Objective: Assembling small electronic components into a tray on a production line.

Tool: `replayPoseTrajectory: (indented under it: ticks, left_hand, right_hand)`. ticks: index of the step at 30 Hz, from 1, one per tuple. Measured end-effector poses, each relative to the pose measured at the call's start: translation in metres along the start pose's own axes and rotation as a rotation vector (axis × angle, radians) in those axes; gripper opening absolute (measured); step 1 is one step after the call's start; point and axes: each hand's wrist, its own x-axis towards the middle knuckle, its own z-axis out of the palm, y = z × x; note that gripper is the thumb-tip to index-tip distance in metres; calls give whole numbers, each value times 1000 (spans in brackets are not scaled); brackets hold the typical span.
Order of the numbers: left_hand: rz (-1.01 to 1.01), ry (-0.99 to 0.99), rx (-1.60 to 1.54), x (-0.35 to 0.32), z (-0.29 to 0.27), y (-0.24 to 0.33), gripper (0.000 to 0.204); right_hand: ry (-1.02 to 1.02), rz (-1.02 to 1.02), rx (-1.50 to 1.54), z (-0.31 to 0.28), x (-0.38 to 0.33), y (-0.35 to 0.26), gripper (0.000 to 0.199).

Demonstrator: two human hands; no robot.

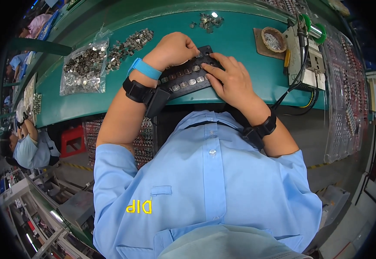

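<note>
A black fixture plate [180,73] lies tilted on the green bench top, with rows of small shiny metal pieces [192,81] set in it. Over its far edge, my left hand [175,49] is curled, thumb and fingers pinched together; whatever may be between the fingertips is too small or hidden to make out. From the right, my right hand [233,82] rests on the plate with fingers spread, index and middle fingertips touching its upper right part. My left hand hides part of the far row.
Left of the plate lie a clear plastic bag of metal pieces [84,71] and a loose heap [136,41]; a smaller pile [208,21] is farther back. At right stand a round dish [273,39], a soldering station [300,56] with cables and a solder spool [317,31]. Another person [32,146] sits far left.
</note>
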Motion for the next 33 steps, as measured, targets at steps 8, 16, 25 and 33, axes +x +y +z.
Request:
replayPoseTrajectory:
  ticks: [8, 16, 25, 33]
  left_hand:
    - [-6, -35, 48, 3, 3, 2, 24]
    - [-45, 113, -52, 2, 13, -14, 44]
    - [-41, 152, -26, -5, 8, -14, 54]
    - [-113, 666, -490, -120, -29, -107, 21]
  right_hand:
    - [0, 3, 3, 0, 0, 2, 29]
    - [17, -13, -11, -1, -2, 0, 27]
    - [-81, -87, -209, -5, 23, -14, 22]
    - [-177, 161, 237, -2, 77, 8, 19]
